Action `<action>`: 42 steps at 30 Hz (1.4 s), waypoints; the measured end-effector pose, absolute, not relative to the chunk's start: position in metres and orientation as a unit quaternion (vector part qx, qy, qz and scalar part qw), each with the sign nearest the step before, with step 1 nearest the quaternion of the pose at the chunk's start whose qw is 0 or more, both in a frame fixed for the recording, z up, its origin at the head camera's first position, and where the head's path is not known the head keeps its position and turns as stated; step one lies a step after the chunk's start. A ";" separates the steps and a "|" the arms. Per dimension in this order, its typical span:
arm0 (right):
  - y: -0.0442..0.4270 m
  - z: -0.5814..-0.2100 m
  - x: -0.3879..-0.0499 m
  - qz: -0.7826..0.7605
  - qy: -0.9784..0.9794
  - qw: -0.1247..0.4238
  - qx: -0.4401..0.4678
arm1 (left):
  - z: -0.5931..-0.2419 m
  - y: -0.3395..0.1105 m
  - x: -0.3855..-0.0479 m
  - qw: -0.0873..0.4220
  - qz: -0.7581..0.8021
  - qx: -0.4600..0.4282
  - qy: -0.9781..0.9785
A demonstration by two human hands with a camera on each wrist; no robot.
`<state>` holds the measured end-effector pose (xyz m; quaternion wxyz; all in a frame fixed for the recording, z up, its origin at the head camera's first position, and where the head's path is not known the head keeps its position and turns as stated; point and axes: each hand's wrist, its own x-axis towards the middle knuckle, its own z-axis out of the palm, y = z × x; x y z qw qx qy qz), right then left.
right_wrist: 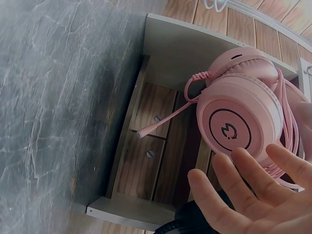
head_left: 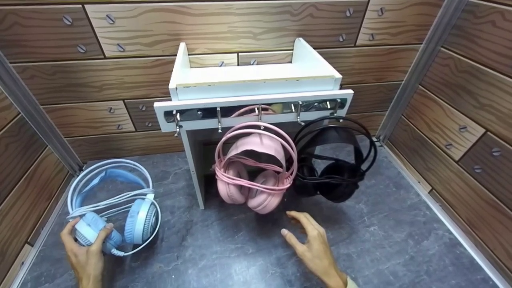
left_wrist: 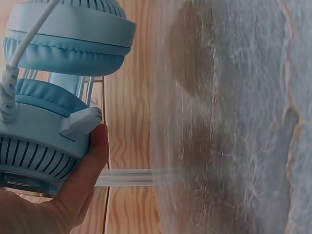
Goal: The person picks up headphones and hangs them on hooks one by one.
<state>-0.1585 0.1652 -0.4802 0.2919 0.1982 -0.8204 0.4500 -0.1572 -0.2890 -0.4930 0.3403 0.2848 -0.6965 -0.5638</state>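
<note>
My left hand [head_left: 86,250] grips one ear cup of the light blue headphones [head_left: 143,220] at the left, thumb on one side and fingers on the other. In the left wrist view the thumb lies by a pale stub on the blue ear cup [left_wrist: 34,131]. White cable loops across the headband. Whether the headphones touch the floor I cannot tell. My right hand [head_left: 314,246] holds nothing; its fingers are spread and slightly bent, below and right of the pink headphones [head_left: 266,192]. Those hang from a middle hook, their microphone boom [right_wrist: 165,118] showing in the right wrist view.
A white rack [head_left: 256,96] with a row of metal hooks [head_left: 219,120] stands at the back. Black headphones [head_left: 340,180] hang at its right end. Wood-patterned walls [head_left: 452,120] enclose the grey marbled surface [head_left: 192,248] on three sides.
</note>
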 end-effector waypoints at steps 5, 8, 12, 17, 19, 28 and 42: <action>0.166 -0.481 -0.159 0.450 -0.820 0.294 0.199 | -0.494 -0.288 -0.157 0.345 -0.575 0.279 -0.688; 0.166 -0.481 -0.160 0.446 -0.823 0.293 0.195 | -0.493 -0.287 -0.157 0.349 -0.579 0.276 -0.683; 0.165 -0.479 -0.161 0.441 -0.827 0.292 0.190 | -0.494 -0.284 -0.157 0.359 -0.586 0.268 -0.675; 0.164 -0.476 -0.162 0.444 -0.826 0.288 0.192 | -0.495 -0.283 -0.156 0.364 -0.587 0.270 -0.671; 0.163 -0.476 -0.162 0.447 -0.826 0.285 0.193 | -0.496 -0.282 -0.155 0.369 -0.590 0.269 -0.667; 0.164 -0.477 -0.162 0.456 -0.822 0.282 0.192 | -0.495 -0.278 -0.156 0.391 -0.610 0.244 -0.645; 0.163 -0.477 -0.162 0.451 -0.823 0.288 0.190 | -0.491 -0.279 -0.154 0.411 -0.648 0.211 -0.606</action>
